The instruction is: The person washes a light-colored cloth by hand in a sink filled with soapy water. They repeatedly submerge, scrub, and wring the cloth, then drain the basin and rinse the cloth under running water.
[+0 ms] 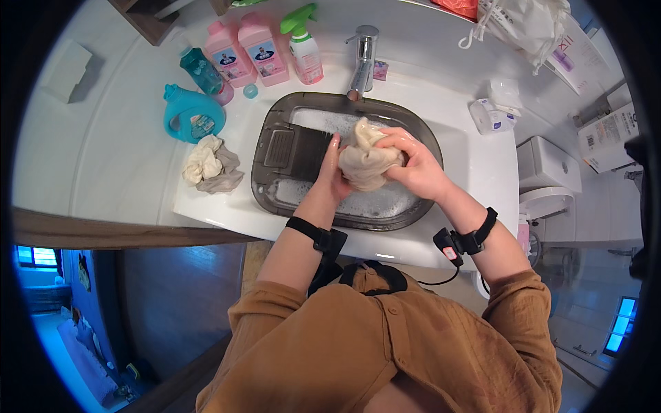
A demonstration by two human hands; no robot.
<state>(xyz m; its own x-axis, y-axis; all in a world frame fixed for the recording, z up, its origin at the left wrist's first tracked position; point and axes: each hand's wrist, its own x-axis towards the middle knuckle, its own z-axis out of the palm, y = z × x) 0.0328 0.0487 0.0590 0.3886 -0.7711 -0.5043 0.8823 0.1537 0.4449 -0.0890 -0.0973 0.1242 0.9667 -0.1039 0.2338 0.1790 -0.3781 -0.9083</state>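
Observation:
A bunched, wet cream cloth (pixel 365 164) is held between my two hands above a translucent dark basin (pixel 269 116). My right hand (pixel 415 166) grips it from the right with curled fingers. On the left side, my left hand (pixel 334 168) presses against the cloth with its fingers stretched out. Soapy water with white suds (pixel 315 117) fills the basin. A ribbed washboard (pixel 310 149) is part of its left side, partly hidden behind my left hand.
Crumpled cream and grey cloths (pixel 214 165) lie left of the basin on the white sink counter (pixel 227 211). Behind them stand a teal detergent jug (pixel 193 116), pink bottles (pixel 263 54) and a spray bottle (pixel 305 51). The chrome faucet (pixel 363 62) overhangs the basin's back rim. Tissue packs (pixel 493 114) sit at right.

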